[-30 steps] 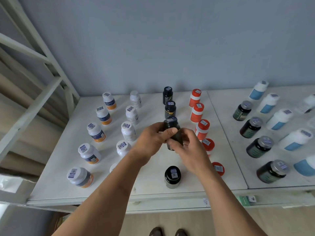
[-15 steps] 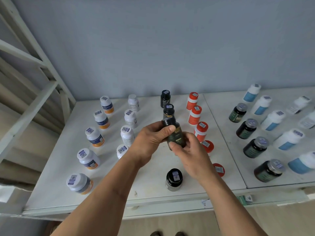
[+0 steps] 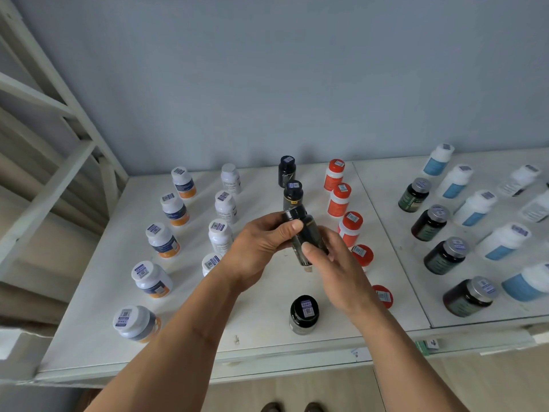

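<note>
Gripping: left hand [image 3: 258, 248] fingers curled round the cap end of the black bottle [image 3: 309, 237], up-left of the front black jar [image 3: 304, 315] | bottle tilted, held off the table [image 3: 269, 328], beyond that jar | right hand [image 3: 337, 273] fingers pinching the bottle's lower body, just beyond the jar

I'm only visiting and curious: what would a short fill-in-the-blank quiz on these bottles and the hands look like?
The left hand and right hand together hold a bottle coloured ___.
In its row, ___ matching bottles stand on the white table.
The orange bottles line up on that row's ___ side.
Missing words: black; three; right.
</note>
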Motion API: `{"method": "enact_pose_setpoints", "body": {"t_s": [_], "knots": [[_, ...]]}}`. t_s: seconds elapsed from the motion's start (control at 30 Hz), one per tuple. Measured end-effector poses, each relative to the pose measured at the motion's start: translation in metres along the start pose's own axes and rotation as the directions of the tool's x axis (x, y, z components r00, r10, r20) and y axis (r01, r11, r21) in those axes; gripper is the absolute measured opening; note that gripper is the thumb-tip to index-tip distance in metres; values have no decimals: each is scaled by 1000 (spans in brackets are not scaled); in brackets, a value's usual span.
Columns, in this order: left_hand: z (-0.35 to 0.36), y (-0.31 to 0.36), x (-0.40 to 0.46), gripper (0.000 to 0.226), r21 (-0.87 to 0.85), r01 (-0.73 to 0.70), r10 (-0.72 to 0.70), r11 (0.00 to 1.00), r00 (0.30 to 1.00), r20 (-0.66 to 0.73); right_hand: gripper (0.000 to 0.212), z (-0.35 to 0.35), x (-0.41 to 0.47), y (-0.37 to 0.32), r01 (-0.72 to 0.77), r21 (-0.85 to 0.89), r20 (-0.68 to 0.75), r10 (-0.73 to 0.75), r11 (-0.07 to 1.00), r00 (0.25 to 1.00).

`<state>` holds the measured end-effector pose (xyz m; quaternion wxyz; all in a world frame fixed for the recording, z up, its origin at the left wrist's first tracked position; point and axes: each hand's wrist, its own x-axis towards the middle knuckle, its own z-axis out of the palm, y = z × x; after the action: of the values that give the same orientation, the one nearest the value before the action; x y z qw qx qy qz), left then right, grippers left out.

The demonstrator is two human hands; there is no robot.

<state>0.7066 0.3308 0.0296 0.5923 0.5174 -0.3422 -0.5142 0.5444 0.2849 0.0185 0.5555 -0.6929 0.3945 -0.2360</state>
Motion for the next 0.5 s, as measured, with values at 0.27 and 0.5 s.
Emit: {"method": "enact_pose_setpoints", "body": {"t_s": [0.27, 0.5], "knots": [[-7, 1, 7, 44, 26, 28, -29, 999, 999, 23, 51, -4, 13, 6, 22, 35, 26, -23, 999, 999], [-10, -3, 6, 21, 216, 56, -28, 975, 991, -132, 56, -1, 28, 22, -36, -53, 65, 39, 998, 997]]}}
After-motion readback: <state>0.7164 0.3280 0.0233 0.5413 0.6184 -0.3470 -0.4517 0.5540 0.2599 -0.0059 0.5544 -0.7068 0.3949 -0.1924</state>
